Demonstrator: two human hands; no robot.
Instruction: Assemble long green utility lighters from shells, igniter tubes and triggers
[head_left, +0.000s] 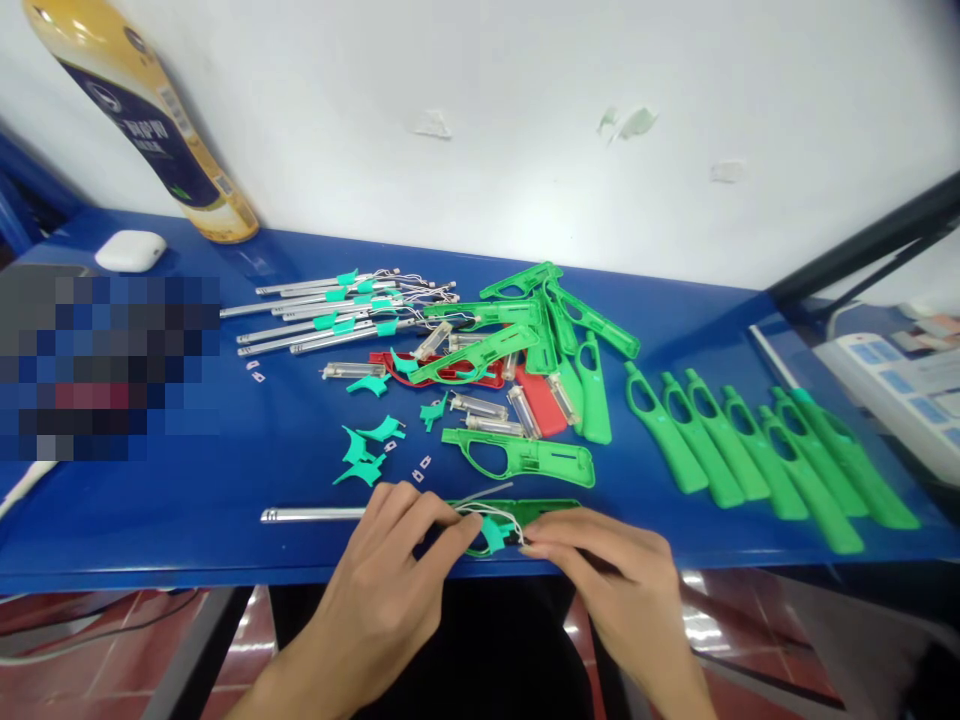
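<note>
At the table's front edge lies a green lighter shell half (559, 505) with its inner side up. A silver metal tube (311, 515) sticks out leftwards from it. My left hand (394, 570) is closed over the joint of tube and shell, its thumb beside a teal trigger (494, 535). White wires (504, 511) loop over the trigger toward my right hand (626, 570). That hand's thumb and fingers are pinched together at the wire ends, over the shell's right part; exactly what sits between the fingertips is hidden.
Behind my hands lie another shell half (525, 458), loose teal triggers (364, 468) and clear fuel tanks (480, 406). Tubes with wires (330, 310) are at back left, closed green handles (739, 440) at right. A yellow bottle (165, 130) and white case (131, 251) stand far left.
</note>
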